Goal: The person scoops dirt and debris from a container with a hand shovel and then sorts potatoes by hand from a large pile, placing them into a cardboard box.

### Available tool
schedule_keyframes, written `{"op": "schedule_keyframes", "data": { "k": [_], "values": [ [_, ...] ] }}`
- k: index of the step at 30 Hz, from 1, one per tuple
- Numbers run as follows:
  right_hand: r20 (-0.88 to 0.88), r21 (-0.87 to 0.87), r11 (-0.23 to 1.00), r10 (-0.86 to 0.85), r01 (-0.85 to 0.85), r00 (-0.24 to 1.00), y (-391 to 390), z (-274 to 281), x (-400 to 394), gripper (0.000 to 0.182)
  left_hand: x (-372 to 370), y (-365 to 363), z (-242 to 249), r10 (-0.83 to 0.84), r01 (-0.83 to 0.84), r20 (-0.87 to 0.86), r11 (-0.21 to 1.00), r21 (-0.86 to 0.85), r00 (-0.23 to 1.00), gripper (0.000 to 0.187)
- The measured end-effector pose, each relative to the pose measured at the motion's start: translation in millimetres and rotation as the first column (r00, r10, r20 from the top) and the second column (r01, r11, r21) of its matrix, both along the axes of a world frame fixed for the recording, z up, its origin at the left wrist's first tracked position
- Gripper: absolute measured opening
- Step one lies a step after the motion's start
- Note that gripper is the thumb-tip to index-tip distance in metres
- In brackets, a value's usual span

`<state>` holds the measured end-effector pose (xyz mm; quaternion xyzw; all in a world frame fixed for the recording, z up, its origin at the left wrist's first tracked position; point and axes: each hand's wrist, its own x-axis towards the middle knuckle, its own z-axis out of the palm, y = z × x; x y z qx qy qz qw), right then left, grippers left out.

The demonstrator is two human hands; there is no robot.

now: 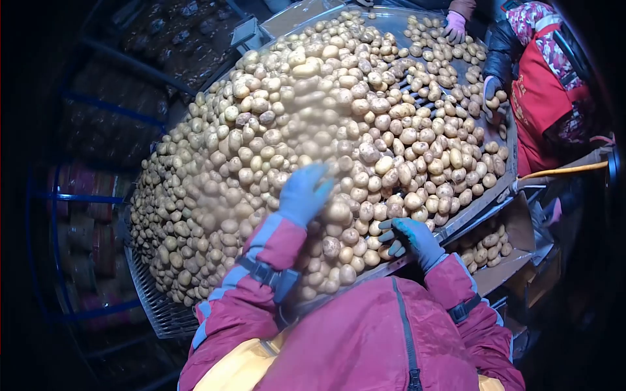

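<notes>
A large heap of potatoes (261,156) covers the sorting table (391,21) in front of me. My left hand (305,192), in a blue glove, is over the middle of the heap with its thumb apart from the fingers. Its fingertips are smeared by motion, and no potato shows in it. Near the table's front edge, my right hand (417,240) wears a grey-blue glove with teal on it. Its fingers stretch left over the nearest potatoes, spread apart and holding nothing visible.
At right, a co-worker in a red apron (541,98) has a gloved hand (490,91) by some potatoes. Another person's pink-gloved hand (455,27) rests at the far edge. A cardboard box (515,228) of potatoes stands below the table, near a yellow hose (564,169).
</notes>
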<state>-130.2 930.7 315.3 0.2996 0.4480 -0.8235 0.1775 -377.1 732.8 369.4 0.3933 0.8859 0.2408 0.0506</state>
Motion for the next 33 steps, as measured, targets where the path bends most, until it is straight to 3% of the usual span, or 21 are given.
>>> {"op": "schedule_keyframes", "data": {
  "k": [3,6,9,12,16,21,22,24,27,30,33],
  "values": [
    [-0.007,0.049,0.999,-0.023,0.023,1.000,-1.7,0.5,8.5,0.050,-35.5,40.7,-25.0,-0.040,0.036,0.026,0.992,0.117,0.999,0.040],
    [-0.012,0.088,0.994,-0.055,0.056,0.998,-2.4,1.0,21.2,0.053,-62.4,87.1,-53.9,-0.066,0.057,0.115,0.995,0.079,0.991,0.039],
    [-0.010,0.047,0.989,-0.138,0.138,0.990,1.3,-4.7,37.2,0.051,-60.7,116.4,-63.0,0.066,-0.048,0.055,0.960,-0.276,0.996,0.035],
    [0.026,0.088,0.980,-0.181,0.178,0.983,3.4,-1.5,47.6,0.050,-59.5,133.2,-63.8,-0.076,0.062,-0.004,0.844,-0.532,0.997,0.035],
    [-0.007,0.084,0.970,-0.228,0.227,0.974,2.4,3.4,55.6,0.050,-49.7,135.8,-56.6,-0.244,0.125,-0.158,0.835,-0.535,0.957,0.043],
    [0.018,0.081,0.970,-0.232,0.230,0.973,2.3,5.0,63.3,0.050,-84.1,165.2,-52.2,-0.283,0.314,0.156,0.692,-0.650,0.946,0.044],
    [0.007,0.085,0.968,-0.236,0.235,0.972,2.8,4.8,66.8,0.050,-102.4,178.1,-79.4,-0.152,0.295,0.271,0.715,-0.634,0.951,0.046],
    [0.040,0.076,0.962,-0.267,0.263,0.963,4.4,2.1,73.0,0.045,-85.6,184.8,-35.0,-0.029,0.315,0.401,0.672,-0.670,0.916,0.050],
    [0.086,0.046,0.956,-0.294,0.291,0.952,6.1,-3.3,77.8,0.042,-90.1,189.9,-45.1,-0.134,0.353,0.340,0.566,-0.745,0.931,0.057],
    [0.059,0.039,0.954,-0.301,0.299,0.952,6.5,-7.3,77.4,0.042,-90.2,181.4,-46.0,-0.168,0.366,0.341,0.635,-0.681,0.925,0.060],
    [-0.002,0.053,0.961,-0.273,0.273,0.962,4.4,-14.0,74.9,0.047,-87.8,177.2,-40.8,-0.132,0.341,0.330,0.591,-0.731,0.935,0.065]
  ]
}}
